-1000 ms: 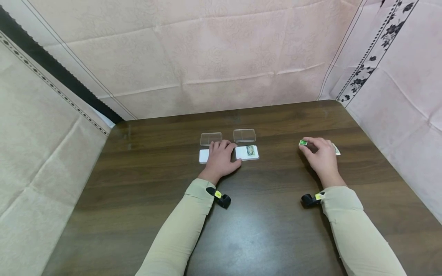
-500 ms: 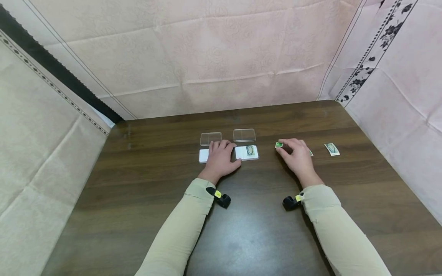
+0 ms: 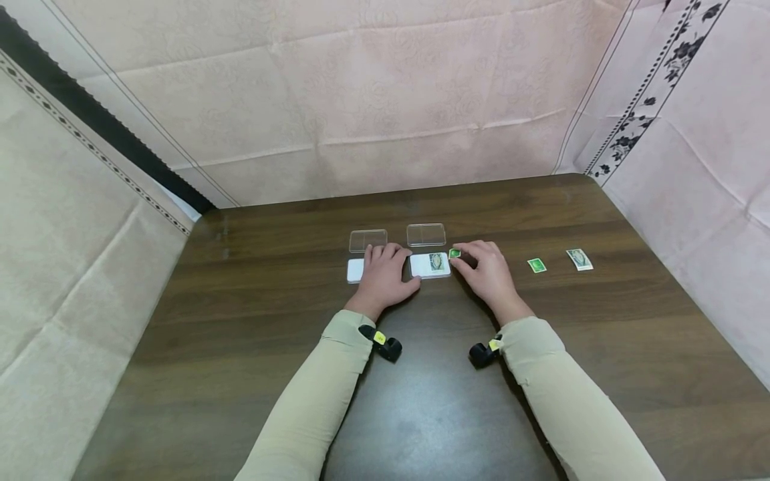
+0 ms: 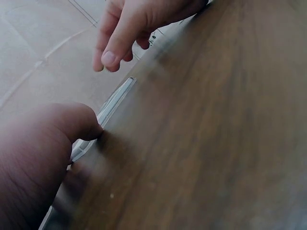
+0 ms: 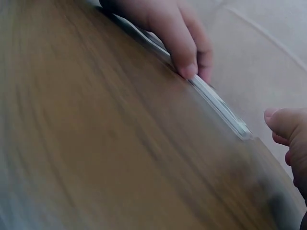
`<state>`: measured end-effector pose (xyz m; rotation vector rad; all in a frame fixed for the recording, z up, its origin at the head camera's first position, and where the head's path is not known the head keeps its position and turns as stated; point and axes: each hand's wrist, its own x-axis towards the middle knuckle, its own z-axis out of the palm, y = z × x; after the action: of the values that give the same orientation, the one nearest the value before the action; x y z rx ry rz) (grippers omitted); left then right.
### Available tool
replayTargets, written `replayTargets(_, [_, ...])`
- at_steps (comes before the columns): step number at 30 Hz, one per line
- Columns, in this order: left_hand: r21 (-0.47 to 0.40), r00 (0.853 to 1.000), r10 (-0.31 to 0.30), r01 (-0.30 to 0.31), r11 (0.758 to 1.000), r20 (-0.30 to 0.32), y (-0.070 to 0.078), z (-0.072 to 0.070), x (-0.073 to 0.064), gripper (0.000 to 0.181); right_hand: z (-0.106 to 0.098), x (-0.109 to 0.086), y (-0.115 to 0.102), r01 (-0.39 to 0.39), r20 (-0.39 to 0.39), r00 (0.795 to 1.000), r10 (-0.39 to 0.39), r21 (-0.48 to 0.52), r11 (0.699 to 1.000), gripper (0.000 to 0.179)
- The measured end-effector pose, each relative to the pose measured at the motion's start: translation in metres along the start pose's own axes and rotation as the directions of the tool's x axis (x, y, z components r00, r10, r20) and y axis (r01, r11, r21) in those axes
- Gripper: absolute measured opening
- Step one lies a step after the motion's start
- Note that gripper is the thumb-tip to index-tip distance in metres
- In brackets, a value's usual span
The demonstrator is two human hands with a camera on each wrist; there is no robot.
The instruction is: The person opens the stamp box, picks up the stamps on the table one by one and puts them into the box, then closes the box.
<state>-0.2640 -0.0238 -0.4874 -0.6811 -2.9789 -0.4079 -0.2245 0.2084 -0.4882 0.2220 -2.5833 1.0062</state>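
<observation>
In the head view my right hand (image 3: pixel 486 272) pinches a small green stamp (image 3: pixel 454 254) between thumb and fingertips, just off the right end of a white rectangular case (image 3: pixel 423 266). A pale green stamp with a dark oval picture (image 3: pixel 436 262) lies on that case. My left hand (image 3: pixel 385 277) rests over a second white case (image 3: pixel 355 271), hiding much of it. Its fingers are spread, and the thumb touches the near edge of the right-hand case. In the left wrist view the left thumb (image 4: pixel 79 122) lies against the case edge (image 4: pixel 115 100).
Two clear rectangular lids (image 3: pixel 368 241) lie behind the cases. To the right on the brown wooden table (image 3: pixel 421 401) lie another green stamp (image 3: pixel 537 266) and a larger pale green stamp (image 3: pixel 580 259). Pale cloth (image 3: pixel 391 100) hangs beyond the table's far edge.
My right hand has moved left with the green stamp, up to the right-hand case, uncovering the two stamps on the table. The left hand has stayed in place.
</observation>
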Motion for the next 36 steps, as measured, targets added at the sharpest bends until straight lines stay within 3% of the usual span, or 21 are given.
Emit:
replayTargets(15, [0.008, 1.0, 0.007, -0.007, 1.0, -0.01, -0.003, -0.001, -0.001, 0.059, 0.026, 0.008, -0.025, 0.093, 0.094, 0.991, -0.091, -0.022, 0.995, 0.033])
replayTargets(23, [0.012, 1.0, 0.01, -0.01, 1.0, -0.014, -0.003, 0.0, -0.001, 0.058, 0.033, 0.01, -0.03, 0.194, 0.142, 0.973, -0.181, -0.082, 0.978, 0.031])
replayTargets(36, [0.021, 1.0, 0.019, -0.019, 1.0, -0.01, 0.0, -0.001, -0.001, 0.055, 0.038, 0.013, -0.038, 0.229, 0.185, 0.963, -0.195, -0.182, 0.956, 0.031])
